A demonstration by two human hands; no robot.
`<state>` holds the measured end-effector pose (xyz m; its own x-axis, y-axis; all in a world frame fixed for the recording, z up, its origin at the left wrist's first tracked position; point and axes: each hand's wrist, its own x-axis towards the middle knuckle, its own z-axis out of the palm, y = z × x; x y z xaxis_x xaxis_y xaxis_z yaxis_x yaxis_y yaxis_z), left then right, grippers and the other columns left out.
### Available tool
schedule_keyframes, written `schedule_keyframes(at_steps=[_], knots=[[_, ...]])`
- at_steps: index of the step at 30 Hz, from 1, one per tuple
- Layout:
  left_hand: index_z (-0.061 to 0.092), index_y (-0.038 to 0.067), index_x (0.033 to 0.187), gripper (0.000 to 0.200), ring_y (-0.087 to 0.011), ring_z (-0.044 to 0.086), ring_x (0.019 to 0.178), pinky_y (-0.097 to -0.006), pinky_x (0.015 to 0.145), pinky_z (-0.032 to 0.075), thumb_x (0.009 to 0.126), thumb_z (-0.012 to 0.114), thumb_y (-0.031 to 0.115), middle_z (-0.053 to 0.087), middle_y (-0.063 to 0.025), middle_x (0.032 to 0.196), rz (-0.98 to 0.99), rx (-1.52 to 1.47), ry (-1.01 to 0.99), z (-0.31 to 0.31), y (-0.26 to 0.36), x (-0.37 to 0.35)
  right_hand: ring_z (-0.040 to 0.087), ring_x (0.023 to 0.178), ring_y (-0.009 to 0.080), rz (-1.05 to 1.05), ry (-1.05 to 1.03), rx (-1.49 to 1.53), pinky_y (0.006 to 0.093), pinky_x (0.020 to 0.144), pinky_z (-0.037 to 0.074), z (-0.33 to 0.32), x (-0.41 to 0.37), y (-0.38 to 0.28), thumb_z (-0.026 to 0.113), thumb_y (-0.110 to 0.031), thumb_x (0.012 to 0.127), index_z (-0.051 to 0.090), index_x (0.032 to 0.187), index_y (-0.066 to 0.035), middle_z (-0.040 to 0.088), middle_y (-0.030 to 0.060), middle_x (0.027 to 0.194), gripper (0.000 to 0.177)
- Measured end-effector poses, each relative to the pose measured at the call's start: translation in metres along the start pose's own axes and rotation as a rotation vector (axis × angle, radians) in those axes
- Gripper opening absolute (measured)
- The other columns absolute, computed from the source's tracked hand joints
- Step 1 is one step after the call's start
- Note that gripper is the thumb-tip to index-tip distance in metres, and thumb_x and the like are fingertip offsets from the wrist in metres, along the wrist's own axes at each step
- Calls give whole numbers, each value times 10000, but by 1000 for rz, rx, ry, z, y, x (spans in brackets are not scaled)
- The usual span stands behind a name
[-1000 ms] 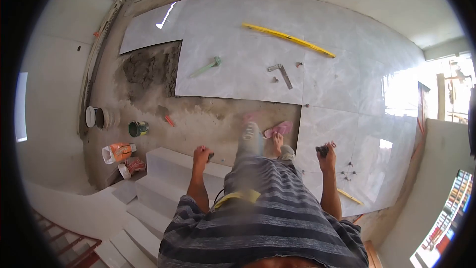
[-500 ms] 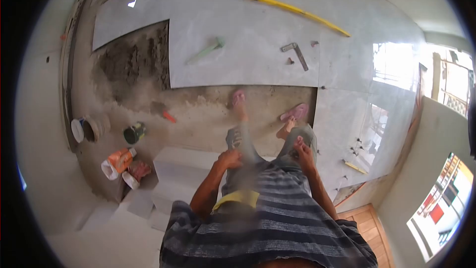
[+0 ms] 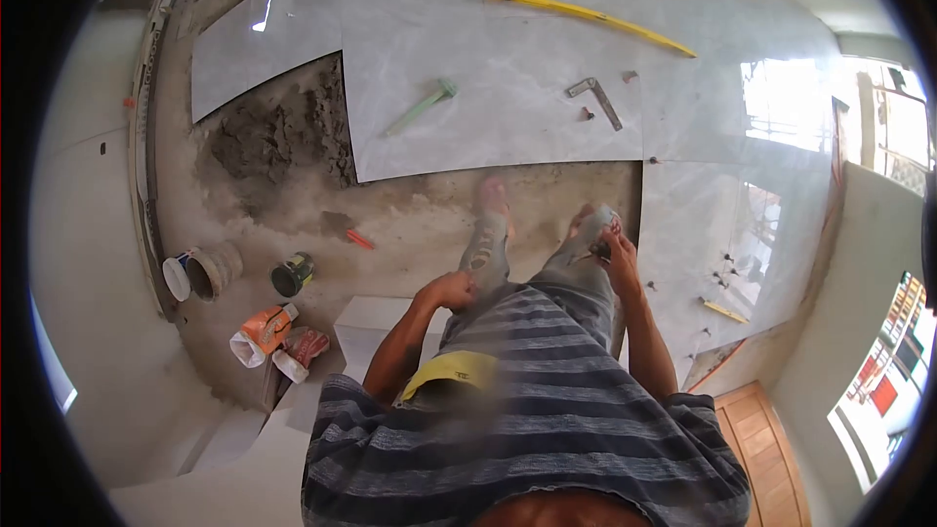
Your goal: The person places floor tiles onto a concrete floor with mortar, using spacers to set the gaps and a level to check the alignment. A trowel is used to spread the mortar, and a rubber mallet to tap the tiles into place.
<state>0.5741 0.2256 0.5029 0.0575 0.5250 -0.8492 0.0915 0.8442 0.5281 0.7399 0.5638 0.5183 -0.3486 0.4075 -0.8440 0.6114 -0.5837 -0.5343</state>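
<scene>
My left hand (image 3: 449,290) is closed at the thigh of my grey trousers (image 3: 485,259), gripping the cloth at its side. My right hand (image 3: 617,252) is closed on the other trouser leg near the knee, where a small reddish and white patch shows beside the fingers. Its fingertips are partly hidden. Both legs stand on the bare, untiled strip of floor (image 3: 420,205), between a row of large glossy tiles (image 3: 508,127) and pale stacked slabs.
On the tiles lie a yellow spirit level (image 3: 590,20), a green-handled mallet (image 3: 422,105) and a metal square (image 3: 597,101). Wet mortar (image 3: 278,127) fills a gap at left. Buckets (image 3: 215,270), a dark pot (image 3: 291,275) and an orange bag (image 3: 262,334) stand below it.
My right hand has moved up and outward along the trouser leg toward the knee. My left hand stays at the thigh. The legs bend more, and the view has shifted slightly.
</scene>
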Motion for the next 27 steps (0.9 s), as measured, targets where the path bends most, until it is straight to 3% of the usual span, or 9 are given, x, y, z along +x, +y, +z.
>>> schedule_keyframes(at_steps=[4,8,10,11,14,17,19,24,27], knots=[[587,1,662,248,-203,551,572,-351,572,439,741,649,228,556,-122,600,49,-174,64,5,-8,13,593,811,109,-1,-31,78,298,720,472,2,51,-22,632,-348,893,594,915,-146,559,-23,840,207],[606,45,758,162,-93,532,695,-283,633,428,736,717,161,585,-4,723,-2,-1027,431,-27,2,59,602,777,116,-122,-66,-89,297,694,484,8,194,5,637,-350,878,608,892,-108,563,-24,798,244],[614,50,796,174,-92,531,722,-273,648,428,739,726,171,591,5,757,46,-1001,540,-81,-6,124,604,761,111,-261,-33,-269,296,680,485,29,278,31,644,-346,867,619,854,-77,569,2,759,271],[618,53,815,183,-92,531,736,-268,656,428,740,731,176,594,10,774,32,-1011,574,-86,-17,152,617,712,198,-211,-5,-619,347,656,481,32,317,38,653,-322,844,612,808,-12,597,107,724,315],[577,65,741,222,-113,516,670,-290,612,430,746,739,216,575,0,707,55,-733,637,-141,-57,289,588,687,319,-727,-33,-850,417,645,452,56,424,80,665,-289,826,594,794,15,578,210,719,314],[445,106,647,322,-96,422,597,-310,522,374,734,740,200,468,32,627,70,-385,695,-194,-93,439,550,737,406,-830,34,-784,482,665,444,99,520,93,686,-255,791,584,797,14,599,220,756,288],[504,41,641,361,-172,463,547,-350,541,419,753,721,306,504,-72,554,202,-32,810,-234,-108,533,549,719,392,-820,112,-755,482,637,427,124,578,87,685,-267,805,572,777,13,582,217,730,303],[546,68,717,374,-185,554,553,-318,582,470,707,769,368,582,-51,615,317,-487,934,-289,-74,637,581,744,409,-912,182,-772,470,666,450,162,679,53,650,-292,833,604,800,15,614,226,777,312],[616,50,816,400,-208,631,645,-320,658,510,694,789,390,641,-54,675,365,-339,885,-311,-69,662,596,818,428,-1033,282,-805,479,733,469,171,710,31,640,-283,823,607,846,12,624,247,805,297]])
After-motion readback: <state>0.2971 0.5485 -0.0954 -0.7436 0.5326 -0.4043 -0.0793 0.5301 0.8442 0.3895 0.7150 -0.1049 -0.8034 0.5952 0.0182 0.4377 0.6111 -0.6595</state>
